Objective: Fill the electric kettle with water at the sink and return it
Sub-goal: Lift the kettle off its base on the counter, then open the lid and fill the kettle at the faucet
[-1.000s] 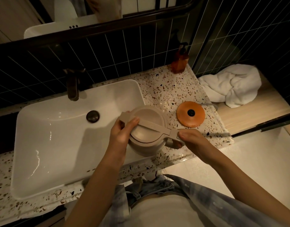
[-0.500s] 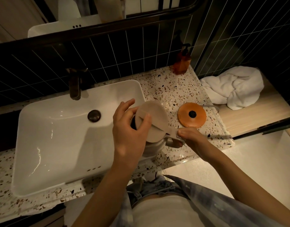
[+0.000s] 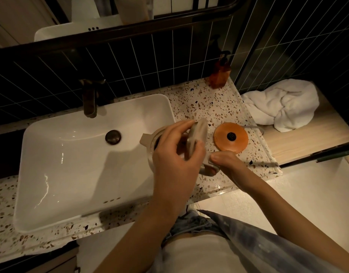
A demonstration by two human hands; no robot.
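Observation:
A beige electric kettle (image 3: 148, 139) sits at the right rim of the white sink (image 3: 75, 164), its spout pointing left over the basin. My left hand (image 3: 175, 158) grips the kettle's lid (image 3: 197, 136) and holds it swung up nearly on edge, so the mouth is uncovered. My right hand (image 3: 227, 164) is closed on the kettle's handle (image 3: 208, 171), thumb on top. The orange round kettle base (image 3: 230, 138) lies on the terrazzo counter just right of the kettle. The dark tap (image 3: 90, 97) stands behind the basin; no water runs.
An amber soap dispenser (image 3: 220, 72) stands at the back of the terrazzo counter (image 3: 205, 103). A crumpled white towel (image 3: 284, 104) lies on a wooden shelf (image 3: 299, 142) to the right. Dark tiled wall and a mirror rise behind. The sink drain (image 3: 113, 136) is near the basin's back.
My left hand has lifted the lid from flat on the kettle up to nearly vertical, opening the mouth. My right hand stayed on the handle; the kettle has barely moved.

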